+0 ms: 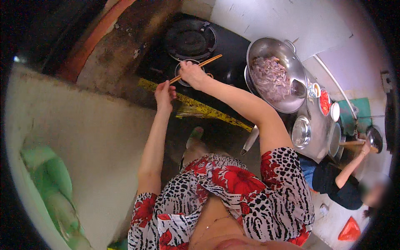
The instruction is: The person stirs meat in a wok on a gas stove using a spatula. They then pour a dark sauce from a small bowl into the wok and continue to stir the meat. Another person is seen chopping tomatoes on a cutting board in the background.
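Observation:
My left hand [165, 93] pinches one end of a pair of wooden chopsticks [213, 59] with its fingertips. Over a small round bowl [177, 71] lies my right hand [193, 75], its fingers around the middle of the chopsticks. The hand hides most of the bowl and its contents. Both hands are above the front of a black gas stove [228, 40]. To their right, a large stainless steel wok [293, 65] holds sliced raw-looking meat [272, 78]. A metal ladle [298, 88] rests in the wok.
An uncovered burner [190, 37] is behind the bowl. At right, a counter [315, 134] bears a metal basin [301, 132], a patterned cup [313, 90] and a dish of red pieces [325, 102]. A person [337, 181] works beyond. A knife-like handle [250, 140] juts from the stove front.

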Demonstrator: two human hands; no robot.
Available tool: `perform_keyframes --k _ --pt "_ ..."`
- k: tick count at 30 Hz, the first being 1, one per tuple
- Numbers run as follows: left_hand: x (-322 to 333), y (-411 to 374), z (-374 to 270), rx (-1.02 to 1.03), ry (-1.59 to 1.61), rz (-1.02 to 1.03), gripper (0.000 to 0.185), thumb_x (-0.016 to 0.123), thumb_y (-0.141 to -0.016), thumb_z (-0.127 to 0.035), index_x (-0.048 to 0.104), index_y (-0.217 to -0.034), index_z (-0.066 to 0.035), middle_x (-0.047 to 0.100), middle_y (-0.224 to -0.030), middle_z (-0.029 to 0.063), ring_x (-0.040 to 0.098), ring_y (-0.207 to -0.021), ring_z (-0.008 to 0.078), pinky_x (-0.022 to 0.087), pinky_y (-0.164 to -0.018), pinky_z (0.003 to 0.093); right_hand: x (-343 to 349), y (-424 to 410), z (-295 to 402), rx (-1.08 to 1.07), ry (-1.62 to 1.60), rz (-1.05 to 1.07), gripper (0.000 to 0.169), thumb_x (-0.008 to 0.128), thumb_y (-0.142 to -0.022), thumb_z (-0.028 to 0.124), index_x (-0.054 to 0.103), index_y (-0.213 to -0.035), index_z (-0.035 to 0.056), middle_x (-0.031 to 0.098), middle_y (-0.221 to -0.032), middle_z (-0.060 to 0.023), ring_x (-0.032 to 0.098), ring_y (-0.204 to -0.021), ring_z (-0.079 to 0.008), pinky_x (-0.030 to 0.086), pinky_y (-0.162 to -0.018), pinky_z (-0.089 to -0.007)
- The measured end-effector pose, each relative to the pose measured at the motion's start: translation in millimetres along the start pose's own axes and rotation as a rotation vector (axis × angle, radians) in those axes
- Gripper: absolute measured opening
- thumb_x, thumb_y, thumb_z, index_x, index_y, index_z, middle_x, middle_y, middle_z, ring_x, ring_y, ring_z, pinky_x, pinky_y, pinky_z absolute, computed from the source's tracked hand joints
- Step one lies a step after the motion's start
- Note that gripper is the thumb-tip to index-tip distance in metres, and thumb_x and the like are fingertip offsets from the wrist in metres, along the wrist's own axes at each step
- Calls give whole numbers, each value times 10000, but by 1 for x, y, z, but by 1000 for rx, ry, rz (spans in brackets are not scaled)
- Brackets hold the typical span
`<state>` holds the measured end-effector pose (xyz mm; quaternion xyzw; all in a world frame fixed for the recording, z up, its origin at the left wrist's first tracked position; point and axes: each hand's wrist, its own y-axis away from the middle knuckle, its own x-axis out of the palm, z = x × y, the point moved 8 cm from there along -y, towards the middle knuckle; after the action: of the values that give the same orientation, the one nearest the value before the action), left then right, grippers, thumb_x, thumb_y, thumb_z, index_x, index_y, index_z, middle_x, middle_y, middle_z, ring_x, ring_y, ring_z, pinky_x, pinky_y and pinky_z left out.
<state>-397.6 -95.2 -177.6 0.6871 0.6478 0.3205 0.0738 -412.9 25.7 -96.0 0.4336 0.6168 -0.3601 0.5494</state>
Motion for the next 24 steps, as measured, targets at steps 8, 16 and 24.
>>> perform_keyframes --k 8,16,24 --pt "-20 31 -5 60 123 94 461 545 -908 -352 437 -1160 18 573 -852 127 590 -599 163 524 -561 300 -95 16 -8 15 -6 -157 144 601 -704 90 630 -830 27 522 -904 -136 541 -858 -281 503 -684 -351" --pt "44 -5 23 38 -74 269 592 636 -850 -179 290 -1288 19 576 -977 191 656 -675 277 577 -584 373 -124 97 -81 331 -1226 -256 207 605 -867 161 637 -990 -1 658 -869 -105 638 -740 -162 533 -654 -256" --pt "24 7 -1 -47 -134 246 322 517 -791 9 410 -1095 12 564 -991 153 642 -789 309 585 -698 440 -91 115 -43 347 -1305 -445 172 601 -800 127 664 -869 -17 652 -742 -68 583 -680 -86 475 -627 -224"
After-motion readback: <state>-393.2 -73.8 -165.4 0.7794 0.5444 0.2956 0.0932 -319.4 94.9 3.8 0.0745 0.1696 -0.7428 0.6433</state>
